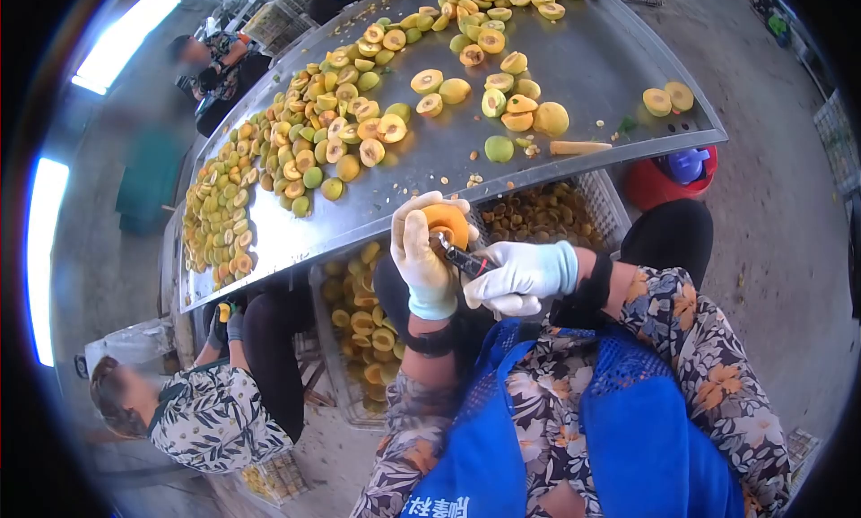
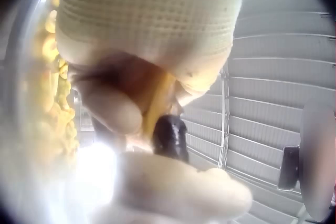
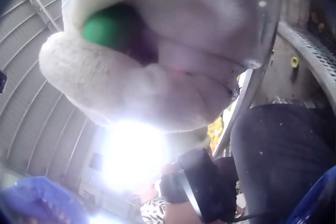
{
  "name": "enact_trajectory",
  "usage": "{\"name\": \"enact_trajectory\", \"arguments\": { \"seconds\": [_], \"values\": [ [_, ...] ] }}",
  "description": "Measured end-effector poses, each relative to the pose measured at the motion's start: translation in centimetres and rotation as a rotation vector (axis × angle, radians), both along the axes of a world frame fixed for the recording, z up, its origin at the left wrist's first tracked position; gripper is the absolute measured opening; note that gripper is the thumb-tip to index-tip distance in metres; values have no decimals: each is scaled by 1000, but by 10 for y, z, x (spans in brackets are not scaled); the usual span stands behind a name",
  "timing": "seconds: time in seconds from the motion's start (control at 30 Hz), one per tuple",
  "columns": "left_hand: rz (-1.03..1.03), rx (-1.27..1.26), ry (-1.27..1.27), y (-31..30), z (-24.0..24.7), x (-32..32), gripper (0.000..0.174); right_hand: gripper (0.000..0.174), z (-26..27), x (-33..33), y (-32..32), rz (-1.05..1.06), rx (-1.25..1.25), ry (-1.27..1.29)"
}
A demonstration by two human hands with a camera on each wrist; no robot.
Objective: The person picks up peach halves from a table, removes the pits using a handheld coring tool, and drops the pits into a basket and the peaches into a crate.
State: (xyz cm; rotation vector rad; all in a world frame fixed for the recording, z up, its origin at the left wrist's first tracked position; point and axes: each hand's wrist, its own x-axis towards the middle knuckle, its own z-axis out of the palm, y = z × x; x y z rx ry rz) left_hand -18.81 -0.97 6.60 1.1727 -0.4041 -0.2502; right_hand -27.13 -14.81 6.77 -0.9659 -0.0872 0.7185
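In the head view, the gloved left hand (image 1: 425,257) holds an orange-yellow fruit half (image 1: 446,220), its cut side turned toward the other hand. The gloved right hand (image 1: 523,272) grips a small black and red tool (image 1: 468,260), whose metal tip is at the fruit's hollow. The left wrist view shows the fruit (image 2: 157,103) between gloved fingers, with the dark tool (image 2: 170,136) against it. A green rounded end (image 3: 110,27) shows inside the right hand (image 3: 152,71) in the right wrist view. Fingers partly hide the fruit.
A metal table (image 1: 574,78) bears many halved fruits (image 1: 336,114) and a light wooden-looking stick (image 1: 580,148). Below its edge stand a crate of dark pieces (image 1: 603,201) and a crate of fruit halves (image 1: 372,419). A red tub (image 1: 647,191) is at right; another person (image 1: 220,415) sits at left.
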Motion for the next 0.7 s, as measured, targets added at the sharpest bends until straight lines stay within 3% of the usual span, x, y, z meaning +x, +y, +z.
{"name": "enact_trajectory", "arguments": {
  "seconds": [0.03,0.1,0.23,0.3,0.43,0.57,0.7],
  "values": [
    [4,-5,-2,-5,3,-2,37,20,-1,-1,3,-28,-19,-47],
    [70,-41,230,-10,6,-6,40,18,-10,0,9,-109,-47,-103],
    [-88,-197,451,-7,-10,4,46,21,-30,0,11,-235,-294,-188],
    [-99,-234,573,-6,-15,10,48,28,-44,-1,11,-370,-683,-677],
    [-50,-278,528,6,-25,19,42,31,-55,-19,-7,-291,-828,-607],
    [76,-321,451,50,-20,25,44,35,-85,-28,-25,-155,-1159,-484],
    [259,-231,290,137,3,16,46,41,-151,-36,-79,41,-1707,-269]
  ]
}}
